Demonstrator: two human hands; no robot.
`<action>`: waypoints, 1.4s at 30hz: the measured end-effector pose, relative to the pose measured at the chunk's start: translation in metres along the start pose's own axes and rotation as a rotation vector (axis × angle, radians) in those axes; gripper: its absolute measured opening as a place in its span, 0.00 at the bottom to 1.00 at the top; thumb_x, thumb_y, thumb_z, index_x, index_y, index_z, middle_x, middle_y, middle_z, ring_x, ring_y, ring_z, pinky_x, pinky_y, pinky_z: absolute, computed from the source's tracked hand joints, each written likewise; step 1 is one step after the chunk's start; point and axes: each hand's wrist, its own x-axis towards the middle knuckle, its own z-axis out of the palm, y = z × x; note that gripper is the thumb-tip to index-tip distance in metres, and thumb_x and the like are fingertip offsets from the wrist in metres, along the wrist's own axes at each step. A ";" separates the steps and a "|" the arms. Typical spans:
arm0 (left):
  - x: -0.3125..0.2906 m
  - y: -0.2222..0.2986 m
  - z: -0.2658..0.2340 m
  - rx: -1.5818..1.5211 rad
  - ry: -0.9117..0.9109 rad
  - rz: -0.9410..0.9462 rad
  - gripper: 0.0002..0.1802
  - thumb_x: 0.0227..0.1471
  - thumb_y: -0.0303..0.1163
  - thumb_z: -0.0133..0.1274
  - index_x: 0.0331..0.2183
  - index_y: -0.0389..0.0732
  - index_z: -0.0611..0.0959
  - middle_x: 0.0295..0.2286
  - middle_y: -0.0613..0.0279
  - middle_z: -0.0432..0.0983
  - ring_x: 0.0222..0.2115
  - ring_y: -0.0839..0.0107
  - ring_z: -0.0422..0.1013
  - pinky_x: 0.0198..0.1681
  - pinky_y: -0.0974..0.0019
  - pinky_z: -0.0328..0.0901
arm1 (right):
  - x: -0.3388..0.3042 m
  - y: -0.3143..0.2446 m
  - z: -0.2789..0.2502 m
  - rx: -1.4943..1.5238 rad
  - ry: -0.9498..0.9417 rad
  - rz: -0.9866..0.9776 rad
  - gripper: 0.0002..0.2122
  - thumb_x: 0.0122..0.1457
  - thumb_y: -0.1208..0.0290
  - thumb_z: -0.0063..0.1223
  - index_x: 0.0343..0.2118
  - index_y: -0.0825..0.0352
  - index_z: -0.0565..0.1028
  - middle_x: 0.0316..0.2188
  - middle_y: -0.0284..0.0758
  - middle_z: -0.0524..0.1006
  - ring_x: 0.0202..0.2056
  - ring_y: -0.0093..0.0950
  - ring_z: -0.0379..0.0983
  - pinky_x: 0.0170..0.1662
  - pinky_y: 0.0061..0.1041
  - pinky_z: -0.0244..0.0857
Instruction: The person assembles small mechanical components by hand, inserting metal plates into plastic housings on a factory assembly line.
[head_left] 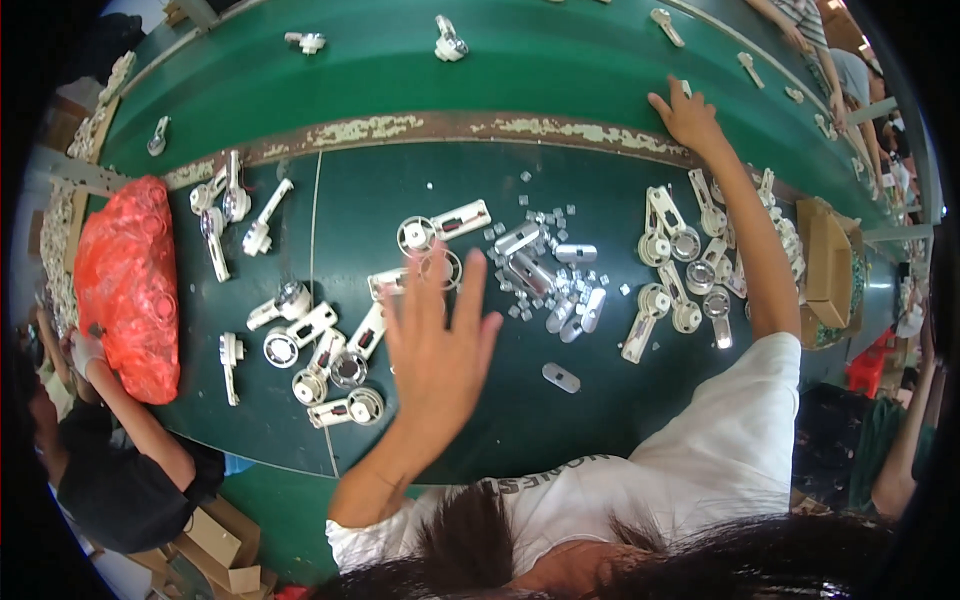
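My left hand [437, 345], slightly blurred, is over the middle of the dark green worktable with its fingers spread and nothing visible in them. Around its fingertips lie white housings, each with a round ring and a flat handle, like small handheld fans; one housing [462, 219] is just beyond them. My right arm stretches over the far ledge to the green belt. There my right hand [690, 122] has its fingers apart beside a small white part [685, 88], mostly hidden behind them. Silvery oval covers [528, 272] and small clear pieces [548, 222] are scattered between my arms.
More housings cluster at the left [283, 345] and right [685, 250]. A red plastic bag [130, 290] stands at the left edge, a cardboard box [828, 265] at the right. Fan parts [450, 42] lie along the belt. Other people work on both sides.
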 end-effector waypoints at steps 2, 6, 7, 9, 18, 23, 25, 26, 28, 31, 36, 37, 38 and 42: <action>0.001 -0.016 0.002 0.200 -0.005 -0.109 0.35 0.47 0.38 0.56 0.57 0.55 0.63 0.57 0.49 0.53 0.59 0.48 0.47 0.56 0.37 0.44 | -0.001 -0.016 -0.002 0.095 0.002 -0.163 0.22 0.53 0.66 0.47 0.53 0.56 0.62 0.44 0.53 0.66 0.42 0.52 0.67 0.40 0.49 0.64; -0.005 -0.033 0.006 0.204 0.012 -0.152 0.31 0.48 0.36 0.55 0.55 0.57 0.67 0.52 0.51 0.60 0.55 0.49 0.54 0.56 0.41 0.47 | 0.008 -0.116 -0.036 0.363 0.122 -0.409 0.16 0.51 0.74 0.42 0.45 0.61 0.69 0.38 0.52 0.67 0.38 0.50 0.69 0.38 0.46 0.66; -0.007 -0.035 0.007 0.186 0.039 -0.139 0.29 0.47 0.34 0.55 0.53 0.55 0.69 0.51 0.52 0.62 0.53 0.49 0.56 0.56 0.42 0.48 | 0.008 -0.148 -0.043 0.417 0.169 -0.440 0.13 0.54 0.68 0.44 0.42 0.62 0.71 0.42 0.52 0.65 0.39 0.48 0.69 0.38 0.46 0.66; -0.009 -0.037 0.006 0.153 0.098 -0.130 0.23 0.46 0.32 0.56 0.47 0.53 0.74 0.48 0.50 0.64 0.50 0.47 0.59 0.54 0.42 0.51 | 0.000 -0.220 -0.071 0.370 0.143 -0.347 0.23 0.54 0.51 0.46 0.43 0.66 0.72 0.42 0.51 0.66 0.42 0.47 0.66 0.41 0.44 0.66; -0.009 -0.028 0.007 0.080 0.080 -0.109 0.21 0.44 0.31 0.59 0.43 0.48 0.75 0.50 0.52 0.60 0.53 0.49 0.56 0.56 0.45 0.51 | 0.002 -0.261 -0.042 0.345 0.058 -0.428 0.25 0.52 0.50 0.48 0.42 0.70 0.71 0.42 0.44 0.66 0.44 0.43 0.66 0.39 0.42 0.68; -0.011 -0.019 -0.021 -0.082 0.217 0.032 0.18 0.42 0.29 0.60 0.39 0.42 0.77 0.46 0.54 0.65 0.49 0.52 0.60 0.53 0.45 0.54 | -0.099 -0.162 -0.101 0.150 -0.041 -0.506 0.20 0.53 0.56 0.50 0.38 0.72 0.71 0.40 0.43 0.67 0.42 0.40 0.69 0.36 0.41 0.70; -0.018 -0.014 -0.033 -0.308 0.456 0.218 0.17 0.40 0.29 0.61 0.37 0.42 0.79 0.38 0.58 0.71 0.42 0.59 0.67 0.48 0.49 0.60 | -0.135 -0.124 -0.110 0.060 -0.042 -0.490 0.19 0.53 0.57 0.52 0.37 0.71 0.71 0.39 0.43 0.67 0.39 0.40 0.70 0.34 0.37 0.71; -0.029 -0.008 -0.047 -0.294 0.550 0.308 0.15 0.38 0.26 0.61 0.34 0.42 0.79 0.34 0.62 0.73 0.39 0.63 0.68 0.45 0.52 0.63 | -0.151 -0.113 -0.116 0.011 -0.097 -0.461 0.20 0.52 0.55 0.53 0.36 0.71 0.72 0.38 0.42 0.68 0.38 0.38 0.71 0.33 0.36 0.71; -0.048 0.000 -0.069 -0.278 0.841 0.451 0.08 0.42 0.31 0.51 0.30 0.45 0.78 0.28 0.65 0.70 0.33 0.66 0.65 0.37 0.58 0.63 | -0.176 -0.105 -0.120 -0.069 -0.150 -0.417 0.23 0.50 0.49 0.54 0.30 0.70 0.74 0.35 0.40 0.70 0.34 0.37 0.72 0.30 0.35 0.70; -0.073 -0.005 -0.092 -0.161 0.853 0.645 0.12 0.43 0.35 0.41 0.31 0.43 0.75 0.24 0.64 0.69 0.29 0.67 0.62 0.32 0.59 0.59 | -0.195 -0.095 -0.120 -0.154 -0.003 -0.429 0.25 0.47 0.44 0.54 0.27 0.68 0.76 0.38 0.41 0.71 0.35 0.37 0.70 0.34 0.38 0.63; -0.075 0.013 -0.106 -0.040 0.759 0.596 0.16 0.47 0.36 0.38 0.36 0.41 0.74 0.21 0.66 0.68 0.25 0.67 0.63 0.34 0.58 0.59 | -0.194 -0.093 -0.124 0.237 0.335 -0.674 0.13 0.48 0.59 0.57 0.28 0.65 0.76 0.35 0.32 0.71 0.40 0.30 0.65 0.41 0.37 0.55; -0.070 0.010 -0.113 0.008 0.762 0.704 0.16 0.48 0.36 0.37 0.37 0.40 0.74 0.21 0.67 0.68 0.26 0.68 0.63 0.33 0.58 0.58 | -0.196 -0.097 -0.126 0.298 0.299 -0.756 0.09 0.47 0.65 0.57 0.29 0.63 0.76 0.32 0.30 0.70 0.38 0.28 0.65 0.42 0.36 0.54; -0.065 0.006 -0.117 0.054 0.766 0.814 0.16 0.49 0.36 0.36 0.37 0.40 0.74 0.21 0.67 0.68 0.27 0.68 0.63 0.33 0.58 0.58 | -0.201 -0.099 -0.123 0.272 0.247 -0.785 0.08 0.47 0.66 0.57 0.29 0.63 0.76 0.31 0.30 0.70 0.37 0.28 0.65 0.42 0.35 0.54; -0.071 0.023 -0.094 -0.274 0.837 0.676 0.13 0.51 0.40 0.35 0.26 0.44 0.72 0.19 0.69 0.66 0.26 0.73 0.59 0.35 0.63 0.50 | -0.210 -0.101 -0.087 0.285 0.272 -0.798 0.08 0.46 0.72 0.53 0.31 0.64 0.76 0.27 0.29 0.68 0.36 0.28 0.65 0.42 0.33 0.53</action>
